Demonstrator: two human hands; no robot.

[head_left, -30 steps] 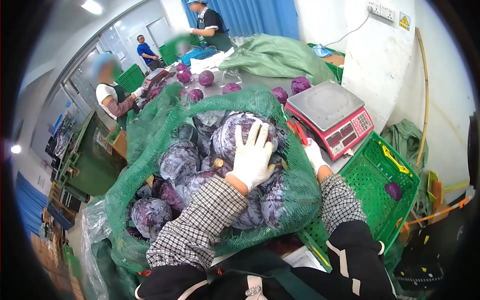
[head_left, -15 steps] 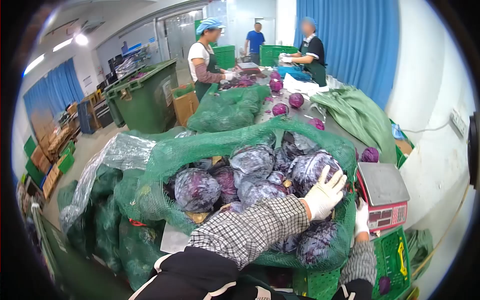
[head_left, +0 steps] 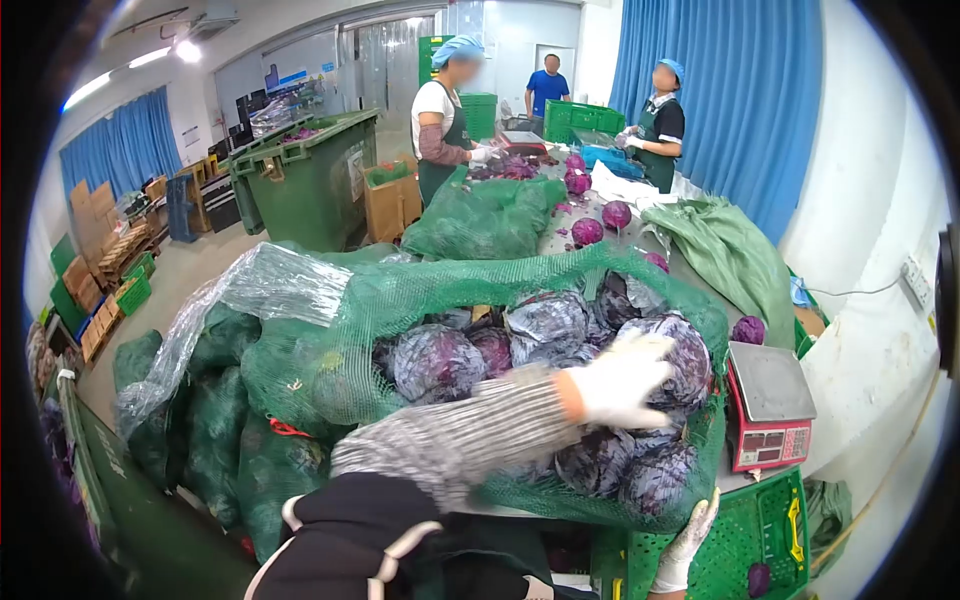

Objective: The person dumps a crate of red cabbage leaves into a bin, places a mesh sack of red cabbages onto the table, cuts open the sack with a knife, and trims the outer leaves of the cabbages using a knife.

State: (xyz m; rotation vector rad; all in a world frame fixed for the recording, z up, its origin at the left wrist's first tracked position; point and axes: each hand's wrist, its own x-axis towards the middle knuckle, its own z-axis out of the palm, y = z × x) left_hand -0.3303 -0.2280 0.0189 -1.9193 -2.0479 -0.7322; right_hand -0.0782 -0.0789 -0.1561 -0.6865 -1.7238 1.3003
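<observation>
My left hand, in a white glove and blurred by motion, is over the red cabbages in the opened green mesh sack. Its fingers are spread near a large cabbage, and nothing shows in its grasp. Below the sack's lower right corner is my right hand, gloved too, with its fingers pointing up beside the mesh and apart from one another. No object shows in it.
A red scale stands right of the sack, above a green crate. Loose cabbages lie on the table behind. Two co-workers stand at it; another person is farther back. More filled sacks are at left.
My left hand has lifted off the large cabbage and moved slightly left. My right hand has gone from beside the scale down to the sack's lower corner; the red-handled tool is out of sight.
</observation>
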